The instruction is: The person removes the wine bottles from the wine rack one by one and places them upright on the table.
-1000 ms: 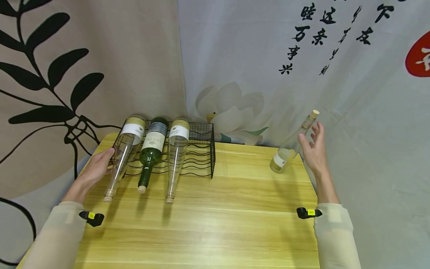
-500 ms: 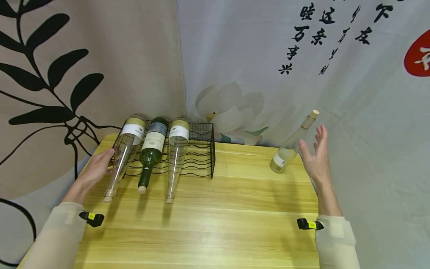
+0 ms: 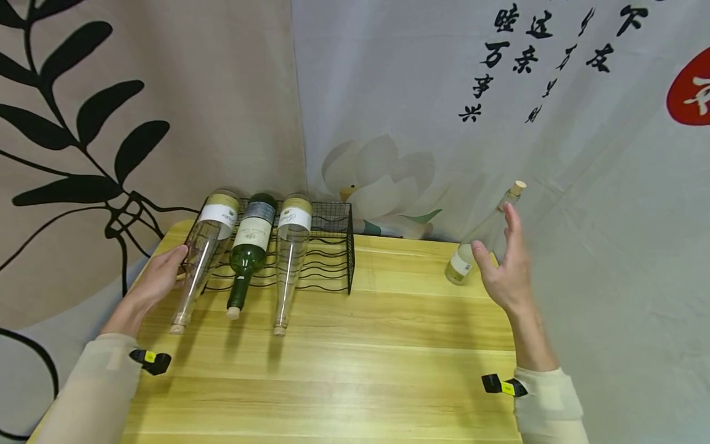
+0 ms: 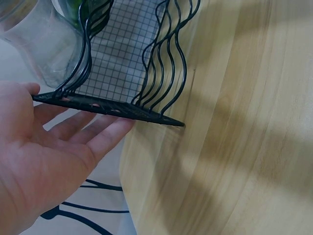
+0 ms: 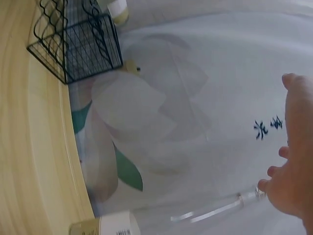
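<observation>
My left hand holds the left side of a black wire wine rack; in the left wrist view the thumb tip lies over the panel's edge and the fingers are along its outside. Three corked bottles lie neck-forward on the rack: a clear bottle on the left, a green wine bottle in the middle and another clear bottle. At the table's right, a corked clear bottle stands upright. My right hand, thumb and fingers spread, is beside it and overlaps its upper body.
The rack's right part shows bare wavy wires. The wooden table has its right edge under my right forearm. A printed cloth hangs right behind the table, with a plant-patterned cloth to its left.
My right hand first drew back a little from the standing bottle, then moved left so that it overlaps the bottle in the head view. The left hand and the rack stay put.
</observation>
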`<move>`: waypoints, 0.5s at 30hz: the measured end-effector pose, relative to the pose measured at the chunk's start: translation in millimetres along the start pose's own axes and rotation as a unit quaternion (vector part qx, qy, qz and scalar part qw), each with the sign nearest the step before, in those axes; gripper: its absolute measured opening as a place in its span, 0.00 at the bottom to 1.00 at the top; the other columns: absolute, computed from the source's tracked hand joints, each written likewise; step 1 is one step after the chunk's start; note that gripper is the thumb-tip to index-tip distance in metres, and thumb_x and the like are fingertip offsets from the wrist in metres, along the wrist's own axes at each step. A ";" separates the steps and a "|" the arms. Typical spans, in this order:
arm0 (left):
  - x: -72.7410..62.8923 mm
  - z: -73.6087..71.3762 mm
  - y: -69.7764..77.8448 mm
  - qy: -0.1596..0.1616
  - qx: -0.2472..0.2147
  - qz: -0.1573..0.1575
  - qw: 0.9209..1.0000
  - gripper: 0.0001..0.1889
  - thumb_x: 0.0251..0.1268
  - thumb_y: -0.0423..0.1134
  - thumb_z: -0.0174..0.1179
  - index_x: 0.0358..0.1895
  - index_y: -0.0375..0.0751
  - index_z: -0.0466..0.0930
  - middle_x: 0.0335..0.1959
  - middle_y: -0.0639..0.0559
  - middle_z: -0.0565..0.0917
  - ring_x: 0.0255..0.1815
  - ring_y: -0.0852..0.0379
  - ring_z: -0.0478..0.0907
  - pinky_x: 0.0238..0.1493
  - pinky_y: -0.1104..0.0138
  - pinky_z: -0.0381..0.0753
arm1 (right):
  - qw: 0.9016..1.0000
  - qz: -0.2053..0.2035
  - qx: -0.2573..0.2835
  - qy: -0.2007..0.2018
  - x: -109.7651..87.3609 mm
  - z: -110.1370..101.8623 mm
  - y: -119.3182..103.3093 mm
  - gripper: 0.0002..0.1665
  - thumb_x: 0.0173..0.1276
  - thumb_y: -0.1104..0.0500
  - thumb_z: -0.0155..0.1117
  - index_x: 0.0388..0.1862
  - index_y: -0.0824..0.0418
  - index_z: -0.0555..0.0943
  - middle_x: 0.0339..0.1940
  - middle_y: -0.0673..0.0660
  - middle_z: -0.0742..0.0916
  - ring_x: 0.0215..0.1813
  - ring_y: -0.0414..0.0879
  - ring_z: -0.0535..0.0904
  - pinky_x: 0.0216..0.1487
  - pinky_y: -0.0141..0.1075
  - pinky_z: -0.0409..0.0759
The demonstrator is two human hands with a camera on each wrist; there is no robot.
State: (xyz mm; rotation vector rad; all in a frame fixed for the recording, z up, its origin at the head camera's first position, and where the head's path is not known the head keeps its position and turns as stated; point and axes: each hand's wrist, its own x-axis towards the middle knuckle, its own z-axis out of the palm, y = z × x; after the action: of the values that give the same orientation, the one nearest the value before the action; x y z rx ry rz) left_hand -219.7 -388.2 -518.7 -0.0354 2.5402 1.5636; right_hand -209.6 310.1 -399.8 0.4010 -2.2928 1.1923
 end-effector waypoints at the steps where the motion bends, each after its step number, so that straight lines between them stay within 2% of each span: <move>1: -0.2 0.2 0.2 0.002 0.001 -0.001 1.000 0.41 0.97 0.60 0.23 0.94 0.33 0.45 0.91 0.23 0.54 0.81 0.42 0.70 0.53 0.85 0.84 | 1.000 -0.008 0.001 -0.005 -0.2 3.1 -2.7 0.54 0.80 0.58 0.68 0.97 0.53 0.52 0.97 0.57 0.61 0.97 0.54 0.52 0.99 0.47 0.55; 2: -0.4 0.3 0.5 0.002 0.002 -0.001 1.000 0.41 0.96 0.60 0.23 0.94 0.33 0.45 0.91 0.23 0.55 0.80 0.42 0.70 0.53 0.85 0.83 | 1.000 -0.015 0.003 -0.011 -1.0 6.5 -5.1 0.54 0.80 0.59 0.67 0.97 0.53 0.53 0.97 0.57 0.61 0.97 0.55 0.52 0.99 0.50 0.55; 4: -0.7 0.6 1.3 -0.002 0.001 -0.003 1.000 0.41 0.96 0.60 0.22 0.94 0.33 0.43 0.92 0.23 0.52 0.86 0.31 0.63 0.52 0.86 0.82 | 0.999 -0.028 0.008 -0.021 -2.1 13.9 -8.7 0.53 0.80 0.60 0.67 0.96 0.53 0.54 0.97 0.55 0.61 0.97 0.56 0.53 0.98 0.57 0.55; 6: -0.8 0.7 1.7 -0.005 0.000 -0.005 1.000 0.41 0.96 0.60 0.21 0.94 0.33 0.42 0.92 0.23 0.50 0.88 0.26 0.59 0.52 0.85 0.83 | 0.999 -0.035 0.016 -0.034 -3.3 21.6 -12.3 0.53 0.79 0.62 0.67 0.97 0.52 0.54 0.97 0.56 0.60 0.97 0.59 0.53 0.97 0.65 0.54; 8: -1.1 0.4 2.3 -0.008 0.003 -0.006 1.000 0.41 0.96 0.60 0.21 0.94 0.34 0.40 0.93 0.24 0.47 0.90 0.21 0.53 0.56 0.80 0.87 | 0.998 -0.042 0.021 -0.044 -3.9 30.1 -13.9 0.53 0.79 0.62 0.66 0.97 0.52 0.54 0.97 0.56 0.61 0.97 0.60 0.53 0.96 0.68 0.54; 11: -1.6 0.1 3.2 -0.008 0.011 -0.007 1.000 0.41 0.96 0.61 0.21 0.95 0.35 0.38 0.94 0.25 0.45 0.91 0.20 0.51 0.65 0.69 0.92 | 0.997 -0.053 0.019 -0.061 -4.0 42.9 -14.4 0.53 0.80 0.62 0.65 0.97 0.52 0.53 0.97 0.58 0.61 0.97 0.62 0.54 0.94 0.71 0.55; 13: -1.7 -0.1 3.4 -0.008 0.013 -0.006 1.000 0.41 0.96 0.61 0.21 0.95 0.36 0.38 0.94 0.26 0.46 0.91 0.21 0.51 0.66 0.68 0.91 | 0.995 -0.059 0.013 -0.074 -4.9 51.5 -14.7 0.52 0.82 0.61 0.65 0.97 0.52 0.53 0.97 0.58 0.61 0.96 0.62 0.55 0.94 0.72 0.57; 15: -1.8 0.4 3.4 -0.006 0.011 -0.004 1.000 0.41 0.96 0.61 0.21 0.95 0.35 0.40 0.94 0.25 0.48 0.90 0.24 0.55 0.61 0.75 0.90 | 0.994 -0.061 0.010 -0.094 -6.1 60.0 -15.5 0.52 0.83 0.59 0.64 0.97 0.52 0.51 0.97 0.58 0.60 0.97 0.62 0.54 0.94 0.72 0.57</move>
State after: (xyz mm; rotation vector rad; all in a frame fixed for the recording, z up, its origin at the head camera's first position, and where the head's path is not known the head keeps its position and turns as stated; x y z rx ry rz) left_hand -218.3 -386.4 -515.6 -0.0332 2.5447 1.5273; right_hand -215.8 252.1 -421.6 0.6763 -2.3758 1.1608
